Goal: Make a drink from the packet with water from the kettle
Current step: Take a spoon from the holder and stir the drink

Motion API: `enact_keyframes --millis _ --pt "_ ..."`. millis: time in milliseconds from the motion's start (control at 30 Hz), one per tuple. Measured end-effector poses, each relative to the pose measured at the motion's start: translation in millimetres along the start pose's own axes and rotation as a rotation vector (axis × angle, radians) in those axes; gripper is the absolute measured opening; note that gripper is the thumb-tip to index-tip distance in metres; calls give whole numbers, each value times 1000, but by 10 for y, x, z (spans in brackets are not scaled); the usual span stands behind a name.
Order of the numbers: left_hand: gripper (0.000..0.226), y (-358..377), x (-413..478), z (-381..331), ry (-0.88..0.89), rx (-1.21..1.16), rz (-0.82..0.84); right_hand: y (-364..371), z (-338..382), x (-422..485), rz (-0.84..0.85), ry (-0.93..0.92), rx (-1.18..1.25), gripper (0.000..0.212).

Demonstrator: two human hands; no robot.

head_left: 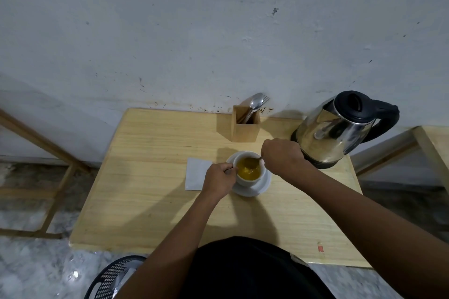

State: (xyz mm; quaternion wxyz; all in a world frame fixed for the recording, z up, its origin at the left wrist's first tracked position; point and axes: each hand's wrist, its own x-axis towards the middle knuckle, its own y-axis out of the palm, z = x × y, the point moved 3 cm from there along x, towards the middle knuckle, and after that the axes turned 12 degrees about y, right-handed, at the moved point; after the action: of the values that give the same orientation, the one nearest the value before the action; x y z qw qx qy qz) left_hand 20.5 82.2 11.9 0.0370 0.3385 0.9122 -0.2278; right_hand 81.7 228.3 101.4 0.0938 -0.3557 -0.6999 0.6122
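A white cup stands on a white saucer in the middle of the wooden table. The cup holds yellow-orange liquid. My left hand grips the cup at its left side, where the handle is hidden by my fingers. My right hand is closed on a metal spoon whose bowl dips into the liquid. A steel kettle with a black lid and handle sits on its base at the back right. No packet can be made out.
A white napkin lies flat left of the cup. A wooden holder with spoons and a fork stands at the back by the wall. Another wooden table is at the right, a wooden frame at the left, a black mesh basket below.
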Motion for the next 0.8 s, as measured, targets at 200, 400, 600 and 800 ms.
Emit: enact_keyframes --millis 200,400,600,800 --pt "26 11 16 5 -21 5 7 30 66 -41 122 -17 94 16" --pt "24 15 19 23 -23 -11 -3 222 87 -57 -21 38 126 22" --pt "27 17 45 62 -16 7 13 343 -123 -156 -36 130 129 16" --pt "28 16 64 73 2 47 35 489 -354 -427 -154 113 429 26"
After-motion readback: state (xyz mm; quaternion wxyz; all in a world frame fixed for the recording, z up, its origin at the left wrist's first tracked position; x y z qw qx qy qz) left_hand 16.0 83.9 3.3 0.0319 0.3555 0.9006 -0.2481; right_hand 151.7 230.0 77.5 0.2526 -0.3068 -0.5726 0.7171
